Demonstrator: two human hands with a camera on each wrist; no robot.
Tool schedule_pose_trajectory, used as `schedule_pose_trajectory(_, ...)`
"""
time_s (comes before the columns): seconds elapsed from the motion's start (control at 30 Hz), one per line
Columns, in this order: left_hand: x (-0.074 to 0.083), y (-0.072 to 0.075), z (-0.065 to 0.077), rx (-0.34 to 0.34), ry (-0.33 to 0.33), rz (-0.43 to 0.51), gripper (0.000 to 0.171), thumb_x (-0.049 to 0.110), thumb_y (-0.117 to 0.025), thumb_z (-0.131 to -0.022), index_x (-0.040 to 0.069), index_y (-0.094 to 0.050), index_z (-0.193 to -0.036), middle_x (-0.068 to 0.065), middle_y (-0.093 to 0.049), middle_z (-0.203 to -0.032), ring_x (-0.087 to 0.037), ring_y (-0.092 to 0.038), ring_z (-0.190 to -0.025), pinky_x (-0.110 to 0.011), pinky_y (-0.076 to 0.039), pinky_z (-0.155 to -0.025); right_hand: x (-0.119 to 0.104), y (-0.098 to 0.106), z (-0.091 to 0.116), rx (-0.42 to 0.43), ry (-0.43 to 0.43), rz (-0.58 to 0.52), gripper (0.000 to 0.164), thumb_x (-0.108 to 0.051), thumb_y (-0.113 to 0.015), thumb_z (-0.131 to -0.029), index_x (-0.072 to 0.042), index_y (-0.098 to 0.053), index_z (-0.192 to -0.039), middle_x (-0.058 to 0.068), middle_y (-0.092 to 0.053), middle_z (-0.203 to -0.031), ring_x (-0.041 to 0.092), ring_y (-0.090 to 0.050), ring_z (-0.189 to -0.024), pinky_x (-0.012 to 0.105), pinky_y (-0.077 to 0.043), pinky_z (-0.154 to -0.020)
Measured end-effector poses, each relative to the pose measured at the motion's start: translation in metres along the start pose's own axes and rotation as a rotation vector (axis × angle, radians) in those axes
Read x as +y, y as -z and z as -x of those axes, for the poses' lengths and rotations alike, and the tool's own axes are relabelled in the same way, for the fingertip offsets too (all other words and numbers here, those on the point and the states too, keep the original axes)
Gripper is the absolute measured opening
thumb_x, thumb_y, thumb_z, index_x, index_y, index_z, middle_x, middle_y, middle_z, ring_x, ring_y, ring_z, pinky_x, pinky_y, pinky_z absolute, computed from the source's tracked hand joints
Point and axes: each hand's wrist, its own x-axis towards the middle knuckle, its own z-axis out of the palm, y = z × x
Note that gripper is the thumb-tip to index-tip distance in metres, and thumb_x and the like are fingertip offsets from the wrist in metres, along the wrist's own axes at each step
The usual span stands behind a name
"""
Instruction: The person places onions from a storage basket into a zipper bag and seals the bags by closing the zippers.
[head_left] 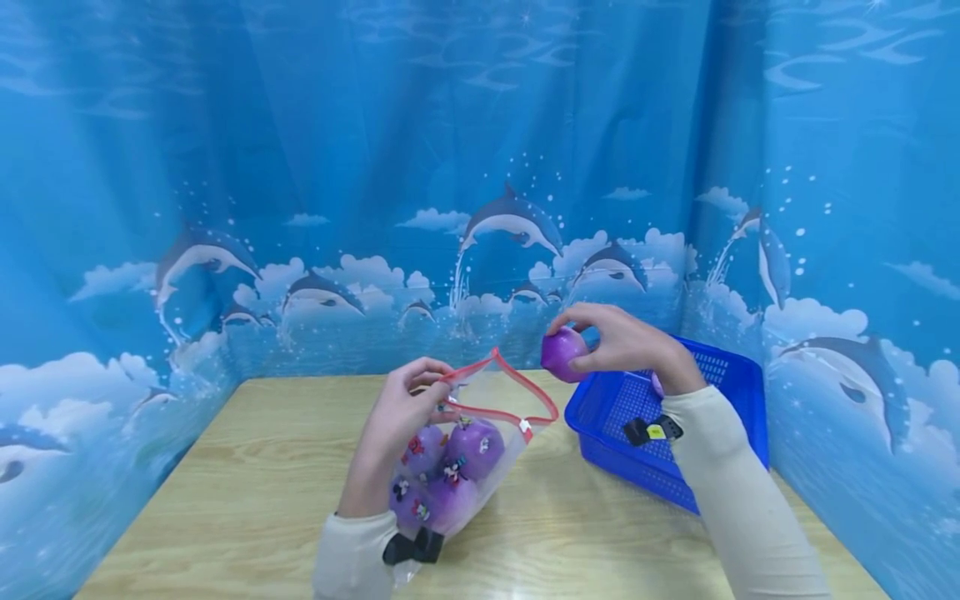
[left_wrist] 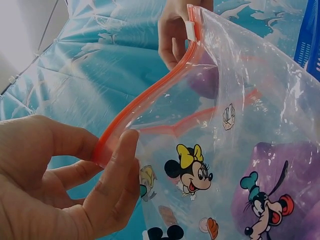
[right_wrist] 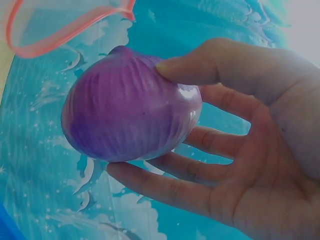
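My left hand (head_left: 405,408) pinches the red zip edge of a clear plastic bag (head_left: 502,414) between thumb and fingers. The bag, printed with cartoon characters, gapes at the top, its white slider at the right corner. Several purple onions (head_left: 476,448) bulge inside it. To the right of the bag's mouth, my right hand (head_left: 618,340) holds another purple onion (head_left: 561,354) up in the air. In the right wrist view, thumb and fingertips grip this onion (right_wrist: 130,107) from its side, its pointed tip facing up.
A blue perforated plastic basket (head_left: 630,471) stands at the right of the wooden table (head_left: 262,483), beneath my right forearm. Part of a purple onion (head_left: 657,385) shows inside it, mostly behind the wrist. A blue dolphin-print curtain (head_left: 360,208) surrounds the table's back and sides.
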Motion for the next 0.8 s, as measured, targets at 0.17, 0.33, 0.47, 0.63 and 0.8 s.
schedule_pose_trajectory(0.17, 0.0, 0.0, 0.001, -0.001, -0.002, -0.002, 0.019, 0.003, -0.055, -0.103, 0.002, -0.066, -0.118, -0.022, -0.062, -0.118, -0.027, -0.071, -0.087, -0.034, -0.067, -0.077, -0.009, -0.001, -0.003, -0.007, 0.038, -0.036, 0.045, -0.008, -0.078, -0.083, -0.013, -0.067, -0.126, 0.01, -0.066, -0.131, 0.033, -0.06, -0.12, 0.044, -0.066, -0.086)
schedule_pose_trajectory(0.33, 0.0, 0.0, 0.001, -0.004, -0.001, -0.004, 0.018, 0.004, -0.056, -0.103, 0.002, -0.066, -0.117, -0.022, -0.062, -0.119, -0.027, -0.071, -0.088, -0.035, -0.067, -0.078, -0.017, -0.001, -0.006, -0.012, 0.067, -0.044, 0.045, -0.006, -0.077, -0.083, -0.012, -0.067, -0.126, 0.01, -0.066, -0.13, 0.032, -0.06, -0.12, 0.042, -0.066, -0.085)
schedule_pose_trajectory(0.47, 0.001, 0.0, 0.001, -0.002, -0.003, -0.005, 0.018, 0.003, -0.056, -0.102, 0.002, -0.066, -0.117, -0.022, -0.062, -0.119, -0.026, -0.07, -0.088, -0.034, -0.067, -0.078, -0.023, -0.002, -0.008, -0.024, 0.079, -0.043, 0.045, -0.005, -0.077, -0.083, -0.011, -0.067, -0.126, 0.009, -0.066, -0.13, 0.031, -0.061, -0.12, 0.039, -0.066, -0.083)
schedule_pose_trajectory(0.63, 0.001, 0.0, 0.001, -0.003, 0.002, -0.002, 0.018, 0.004, -0.057, -0.102, 0.003, -0.066, -0.117, -0.022, -0.063, -0.119, -0.028, -0.07, -0.089, -0.035, -0.067, -0.079, -0.028, -0.002, -0.009, -0.038, 0.098, -0.049, 0.044, -0.007, -0.077, -0.084, -0.012, -0.067, -0.127, 0.009, -0.066, -0.13, 0.032, -0.06, -0.122, 0.038, -0.067, -0.083)
schedule_pose_trajectory(0.8, 0.002, 0.0, 0.002, -0.009, -0.007, -0.003, 0.018, 0.005, -0.056, -0.103, 0.002, -0.066, -0.117, -0.023, -0.062, -0.12, -0.027, -0.071, -0.089, -0.035, -0.067, -0.079, -0.035, -0.004, -0.012, -0.052, 0.119, -0.053, 0.044, -0.006, -0.076, -0.084, -0.013, -0.067, -0.127, 0.008, -0.065, -0.131, 0.031, -0.06, -0.122, 0.038, -0.066, -0.084)
